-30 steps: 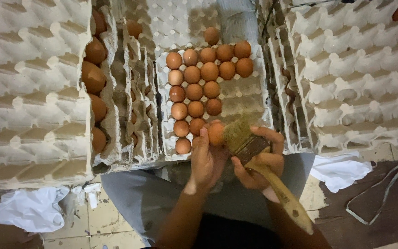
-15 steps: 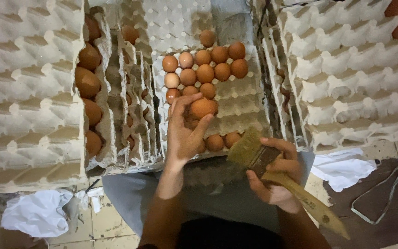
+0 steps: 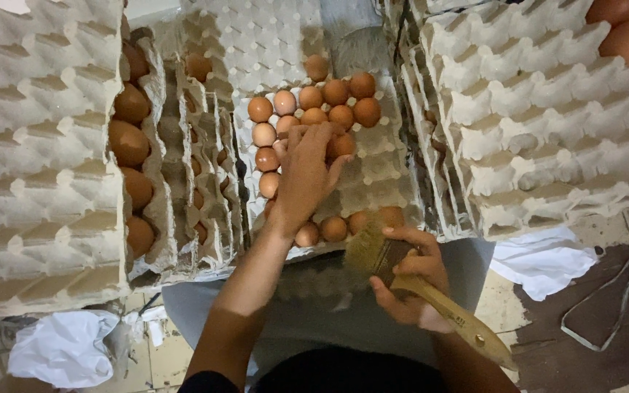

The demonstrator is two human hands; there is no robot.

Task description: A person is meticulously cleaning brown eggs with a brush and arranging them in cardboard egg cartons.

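while your left hand (image 3: 303, 178) reaches far over the egg tray (image 3: 387, 171), its fingers curl around a brown egg (image 3: 340, 145) among the filled cups. your right hand (image 3: 409, 280) grips the paintbrush (image 3: 402, 273) near your lap, bristles tilted left, apart from the eggs.

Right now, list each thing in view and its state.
left hand: reaching into the tray, over the eggs
right hand: shut on brush
brush: held, bristles toward tray
centre tray: partly filled
eggs: seated in cups
side tray stacks: piled high
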